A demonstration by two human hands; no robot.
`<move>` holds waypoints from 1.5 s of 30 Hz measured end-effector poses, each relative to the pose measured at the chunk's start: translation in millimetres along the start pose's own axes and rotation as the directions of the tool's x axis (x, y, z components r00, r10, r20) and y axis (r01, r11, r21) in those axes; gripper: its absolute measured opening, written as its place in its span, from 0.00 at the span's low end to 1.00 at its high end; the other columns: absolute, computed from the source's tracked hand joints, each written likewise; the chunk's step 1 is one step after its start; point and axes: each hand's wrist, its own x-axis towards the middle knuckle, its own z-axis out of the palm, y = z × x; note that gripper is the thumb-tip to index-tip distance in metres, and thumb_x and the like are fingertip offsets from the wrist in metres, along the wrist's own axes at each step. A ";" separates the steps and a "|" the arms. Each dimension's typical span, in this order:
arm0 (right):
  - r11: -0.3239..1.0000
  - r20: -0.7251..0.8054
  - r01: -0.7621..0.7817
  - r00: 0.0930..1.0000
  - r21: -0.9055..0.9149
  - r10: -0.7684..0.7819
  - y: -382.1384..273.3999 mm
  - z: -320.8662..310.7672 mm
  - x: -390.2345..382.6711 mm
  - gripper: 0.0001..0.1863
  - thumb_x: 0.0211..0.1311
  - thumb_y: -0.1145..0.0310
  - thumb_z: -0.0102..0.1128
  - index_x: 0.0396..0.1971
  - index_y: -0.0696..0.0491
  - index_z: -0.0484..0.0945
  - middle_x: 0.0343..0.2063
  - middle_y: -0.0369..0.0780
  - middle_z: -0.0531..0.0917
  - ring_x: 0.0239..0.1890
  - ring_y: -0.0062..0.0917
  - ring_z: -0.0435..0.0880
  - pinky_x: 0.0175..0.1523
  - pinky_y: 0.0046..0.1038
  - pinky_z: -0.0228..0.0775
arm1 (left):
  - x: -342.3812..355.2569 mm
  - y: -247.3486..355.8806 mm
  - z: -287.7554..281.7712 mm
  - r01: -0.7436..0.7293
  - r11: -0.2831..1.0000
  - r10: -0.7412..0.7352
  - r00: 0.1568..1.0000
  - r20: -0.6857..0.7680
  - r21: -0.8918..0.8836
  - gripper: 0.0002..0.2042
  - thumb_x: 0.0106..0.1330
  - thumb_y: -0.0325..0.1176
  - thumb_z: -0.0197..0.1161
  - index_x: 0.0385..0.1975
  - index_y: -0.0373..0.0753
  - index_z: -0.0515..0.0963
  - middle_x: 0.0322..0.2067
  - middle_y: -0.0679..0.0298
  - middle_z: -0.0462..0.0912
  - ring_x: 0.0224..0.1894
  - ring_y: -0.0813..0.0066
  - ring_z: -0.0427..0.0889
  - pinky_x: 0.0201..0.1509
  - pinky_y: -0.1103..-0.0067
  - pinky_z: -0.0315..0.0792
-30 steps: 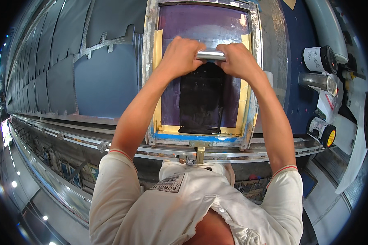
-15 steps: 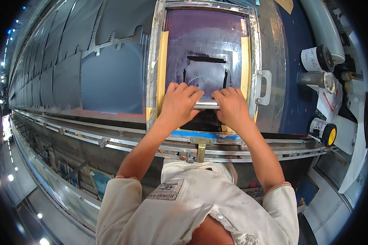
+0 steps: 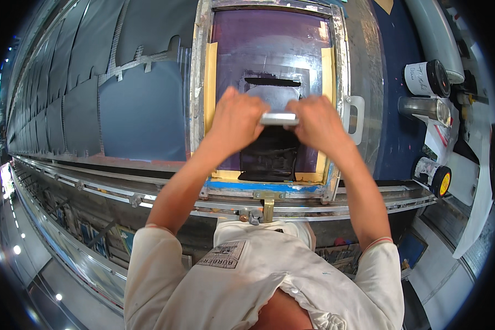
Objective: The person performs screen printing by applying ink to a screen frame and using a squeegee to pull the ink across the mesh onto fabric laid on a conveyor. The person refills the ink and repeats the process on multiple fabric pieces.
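Note:
Both hands grip a metal-handled squeegee over the screen-printing frame. My left hand is wrapped round its left end, and my right hand closes on the right end; both are slightly blurred. The squeegee's lower edge is hidden. On the purple mesh, a wet black ink patch spreads from the squeegee toward me. Farther off, a black ink strip lies across the mesh. Yellowish tape lines the frame's inner sides, and blue tape runs along the near edge.
Dark fabric panels cover the long table to the left. A white handle sticks out from the frame's right side. Farther right are ink tubs and a metal tin. A metal rail with a brass clamp runs along the near edge.
My hands and the squeegee have moved away from me across the mesh. More black ink shows on the near side of the squeegee. The view has shifted slightly.

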 end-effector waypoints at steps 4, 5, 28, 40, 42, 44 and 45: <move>0.999 0.051 -0.035 0.998 0.040 0.033 33.0 -19.9 55.2 0.10 0.52 0.66 0.72 0.30 0.53 0.80 0.25 0.48 0.85 0.35 0.46 0.85 0.42 0.45 0.75 | 53.2 -38.6 -1.1 0.000 1.000 0.000 1.000 -0.006 -0.003 0.05 0.51 0.33 0.72 0.28 0.44 0.84 0.26 0.63 0.84 0.34 0.59 0.82 0.42 0.67 0.65; 0.999 0.057 -0.037 0.998 0.033 0.035 38.4 -22.0 63.2 0.10 0.52 0.65 0.72 0.30 0.54 0.81 0.25 0.48 0.85 0.34 0.47 0.85 0.42 0.46 0.75 | 61.5 -44.0 -1.6 0.004 1.000 -0.004 1.000 0.013 0.000 0.05 0.51 0.33 0.72 0.27 0.44 0.84 0.25 0.62 0.84 0.33 0.58 0.83 0.42 0.67 0.66; 0.535 0.123 -0.844 0.536 0.046 0.835 80.9 -51.2 -163.6 0.34 0.43 0.56 0.81 0.49 0.53 0.75 0.37 0.45 0.86 0.41 0.37 0.86 0.44 0.40 0.76 | -64.7 51.0 21.5 0.058 0.998 -0.058 0.998 -0.022 -0.028 0.14 0.47 0.32 0.77 0.35 0.45 0.84 0.35 0.70 0.83 0.38 0.67 0.78 0.44 0.70 0.65; 0.354 -0.091 -0.386 0.558 0.852 0.825 143.3 45.3 -58.9 0.15 0.73 0.56 0.58 0.44 0.53 0.76 0.17 0.32 0.73 0.14 0.15 0.68 0.16 0.22 0.57 | -68.6 47.7 22.0 0.072 0.997 -0.072 0.996 -0.050 0.001 0.14 0.48 0.36 0.77 0.35 0.45 0.84 0.32 0.66 0.81 0.42 0.64 0.81 0.48 0.68 0.68; 0.275 -0.050 -0.310 0.576 0.910 0.816 139.4 41.7 -60.8 0.13 0.73 0.57 0.58 0.42 0.52 0.75 0.16 0.31 0.71 0.12 0.13 0.66 0.14 0.21 0.53 | -68.9 44.8 20.3 0.084 0.996 -0.084 0.996 -0.034 0.003 0.13 0.49 0.37 0.76 0.34 0.45 0.84 0.31 0.66 0.81 0.42 0.64 0.81 0.48 0.68 0.68; 0.343 -0.132 -0.278 0.571 0.897 0.810 118.5 15.8 -55.3 0.11 0.73 0.58 0.58 0.40 0.51 0.76 0.14 0.29 0.68 0.11 0.11 0.62 0.13 0.21 0.47 | -69.8 42.2 14.8 0.098 0.995 -0.098 0.995 -0.009 -0.003 0.12 0.50 0.38 0.76 0.32 0.45 0.83 0.31 0.66 0.81 0.42 0.65 0.81 0.49 0.68 0.68; 0.369 -0.154 -0.268 0.586 0.890 0.796 105.1 -5.3 -54.1 0.11 0.73 0.58 0.59 0.40 0.50 0.76 0.14 0.28 0.68 0.11 0.11 0.62 0.13 0.21 0.47 | -73.8 37.0 7.1 0.100 0.995 -0.101 0.994 -0.048 -0.019 0.12 0.50 0.37 0.76 0.32 0.45 0.83 0.31 0.67 0.81 0.41 0.65 0.81 0.49 0.68 0.68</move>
